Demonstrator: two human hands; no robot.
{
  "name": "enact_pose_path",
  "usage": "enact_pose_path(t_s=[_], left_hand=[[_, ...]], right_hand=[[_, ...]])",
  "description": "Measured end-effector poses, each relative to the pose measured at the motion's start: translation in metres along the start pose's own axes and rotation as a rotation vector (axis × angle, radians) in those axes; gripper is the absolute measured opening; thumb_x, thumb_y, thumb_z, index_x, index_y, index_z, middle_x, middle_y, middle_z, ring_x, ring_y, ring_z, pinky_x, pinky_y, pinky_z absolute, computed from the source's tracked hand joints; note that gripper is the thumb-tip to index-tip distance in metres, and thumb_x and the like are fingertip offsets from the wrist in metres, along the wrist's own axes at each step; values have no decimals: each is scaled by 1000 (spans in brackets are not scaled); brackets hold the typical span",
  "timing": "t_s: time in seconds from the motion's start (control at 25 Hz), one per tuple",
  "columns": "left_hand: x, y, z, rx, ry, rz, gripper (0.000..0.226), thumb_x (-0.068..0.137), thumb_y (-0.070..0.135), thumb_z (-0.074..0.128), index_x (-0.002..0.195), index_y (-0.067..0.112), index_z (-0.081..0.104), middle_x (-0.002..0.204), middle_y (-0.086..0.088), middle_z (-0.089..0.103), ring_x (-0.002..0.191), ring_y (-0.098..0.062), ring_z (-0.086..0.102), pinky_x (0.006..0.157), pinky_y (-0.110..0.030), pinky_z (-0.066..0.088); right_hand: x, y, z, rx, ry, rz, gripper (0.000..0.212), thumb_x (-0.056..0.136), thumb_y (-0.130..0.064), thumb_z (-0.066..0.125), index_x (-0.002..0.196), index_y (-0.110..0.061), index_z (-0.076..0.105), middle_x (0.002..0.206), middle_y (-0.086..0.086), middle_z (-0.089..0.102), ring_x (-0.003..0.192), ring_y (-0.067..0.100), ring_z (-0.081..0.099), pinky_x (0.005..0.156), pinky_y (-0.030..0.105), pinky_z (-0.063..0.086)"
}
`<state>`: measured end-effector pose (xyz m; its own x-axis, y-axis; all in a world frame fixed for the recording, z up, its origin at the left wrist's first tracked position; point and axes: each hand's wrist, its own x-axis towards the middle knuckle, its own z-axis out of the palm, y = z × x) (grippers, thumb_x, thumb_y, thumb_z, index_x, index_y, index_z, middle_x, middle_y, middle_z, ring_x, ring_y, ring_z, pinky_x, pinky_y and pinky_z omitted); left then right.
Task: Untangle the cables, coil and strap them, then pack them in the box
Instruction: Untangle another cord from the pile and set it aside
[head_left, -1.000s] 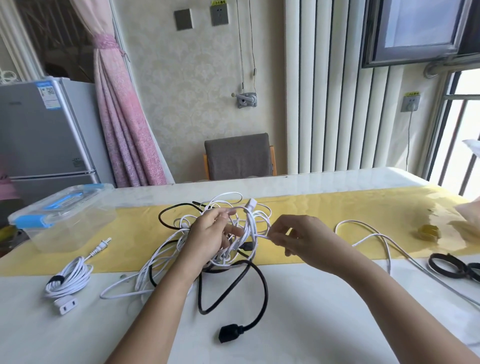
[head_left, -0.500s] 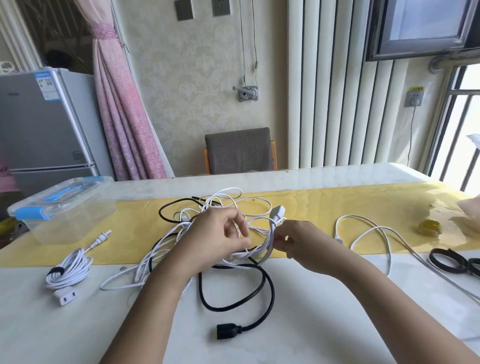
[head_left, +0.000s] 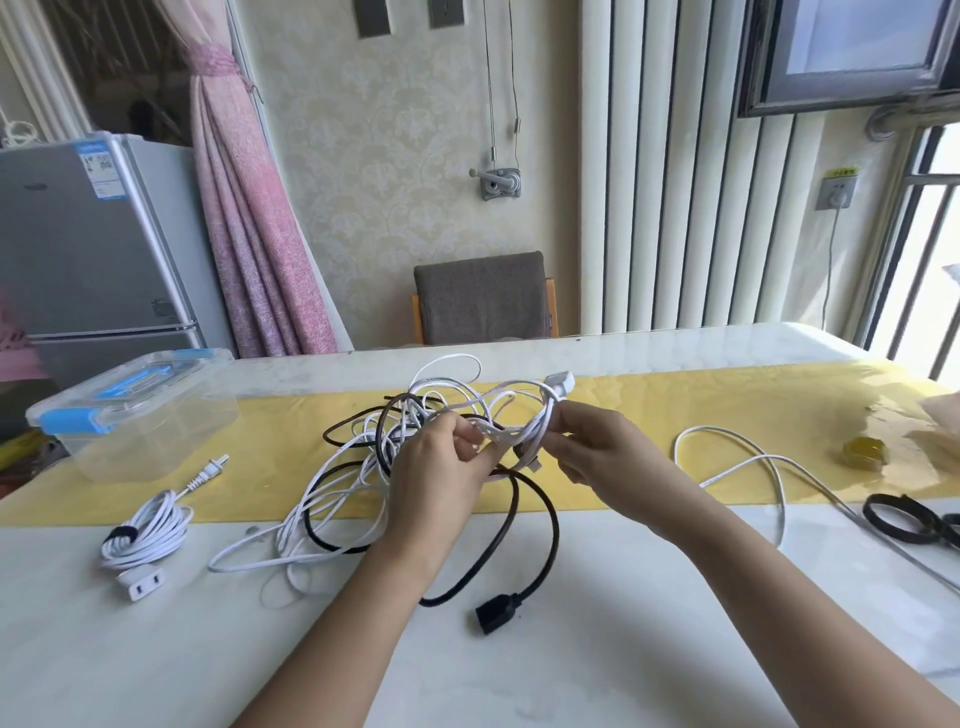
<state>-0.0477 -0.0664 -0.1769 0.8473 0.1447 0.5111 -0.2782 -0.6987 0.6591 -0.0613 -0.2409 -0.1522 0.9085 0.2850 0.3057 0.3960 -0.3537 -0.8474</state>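
The person is working at the middle of the tabletop (head_left: 649, 649), lifting a tangle of cables (head_left: 358, 467) just above the yellow runner (head_left: 701, 400) that is lying along the far half. The left hand (head_left: 436, 467) is curling its fingers into the knot and pinching white strands; exactly which strand is hard to make out in the snarl. The right hand (head_left: 597, 447) is closing round a white lead just below its white plug end (head_left: 561, 383), which is poking up past the fingers. A black cable (head_left: 556, 525) is drooping from the tangle in a loop toward the near edge, its black connector (head_left: 493, 616) lying flat on the white surface. Near the left edge a coiled white cable (head_left: 150, 525), bound with a dark strap, is sitting in front of the clear box (head_left: 156, 441) with blue latches, lid on. Toward the right edge a loose white cable (head_left: 774, 467) is trailing across the runner, and black straps (head_left: 893, 519) are lying beside it.
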Motion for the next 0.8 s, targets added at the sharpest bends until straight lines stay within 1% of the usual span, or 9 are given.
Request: enact_pose_path(t_s=[0.12, 0.24, 0.36, 0.44, 0.52, 0.6, 0.64, 0.72, 0.8], left_hand=[[1, -2, 2, -111, 108, 71, 25, 78, 39, 73, 83, 21, 56, 76, 9, 60, 72, -14, 60, 65, -34, 48], [5, -5, 5, -96, 171, 216, 6, 82, 18, 70, 85, 19, 64, 82, 10, 64, 77, -10, 59, 70, -28, 47], [13, -9, 2, -29, 168, 283, 18, 77, -4, 65, 82, 11, 72, 83, 5, 67, 78, -13, 61, 70, -15, 42], [15, -9, -4, -25, 74, 244, 29, 75, -10, 57, 68, 15, 70, 65, 14, 63, 63, -6, 59, 58, -12, 38], [13, -2, -14, -73, -69, 165, 41, 74, -12, 47, 61, 24, 61, 51, 12, 57, 50, -4, 51, 50, -18, 36], [11, 8, -27, -243, -240, 49, 40, 76, -12, 41, 74, 24, 57, 46, 7, 54, 43, -7, 47, 49, -20, 40], [11, 11, -35, -337, -332, -24, 36, 75, -10, 42, 84, 23, 55, 46, 4, 54, 41, -11, 47, 47, -22, 41], [15, 12, -50, -470, -542, -155, 32, 66, 0, 46, 94, 16, 52, 48, -1, 53, 35, -14, 45, 41, -21, 39], [19, 7, -64, -587, -758, -285, 38, 58, 3, 42, 95, 7, 52, 48, -7, 50, 28, -9, 36, 33, -14, 31]], right_hand=[[-2, -6, -5, 191, -127, -42, 20, 97, -9, 51, 97, 8, 60, 72, 11, 51, 51, 8, 33, 50, 16, 28], [-5, -9, -7, 350, -223, -31, 21, 97, -3, 47, 99, 16, 55, 79, 8, 60, 51, 6, 35, 50, 14, 28], [-4, -7, -5, 366, -214, -13, 19, 98, -2, 45, 96, 16, 51, 84, 8, 67, 52, 12, 27, 50, 18, 22], [-1, -3, -4, 349, -110, 27, 19, 98, -3, 45, 95, 14, 52, 87, 8, 71, 49, 10, 27, 48, 16, 23], [2, 0, -3, 305, -11, 60, 17, 97, -7, 49, 86, 1, 59, 97, 16, 72, 44, 8, 30, 47, 16, 26], [3, 3, -3, 219, 21, 63, 19, 95, -13, 55, 77, -13, 61, 97, 25, 68, 45, 9, 34, 50, 22, 28], [3, 4, -3, 155, 18, 48, 19, 95, -15, 55, 78, -14, 61, 91, 23, 67, 46, 10, 35, 51, 24, 28], [0, 3, -3, 1, 11, 7, 16, 96, -15, 54, 84, -11, 64, 62, 3, 61, 46, 7, 37, 49, 20, 28], [-2, 2, 1, -139, 19, -48, 14, 97, -11, 51, 90, -8, 62, 49, -17, 54, 46, 4, 45, 46, 13, 30]])
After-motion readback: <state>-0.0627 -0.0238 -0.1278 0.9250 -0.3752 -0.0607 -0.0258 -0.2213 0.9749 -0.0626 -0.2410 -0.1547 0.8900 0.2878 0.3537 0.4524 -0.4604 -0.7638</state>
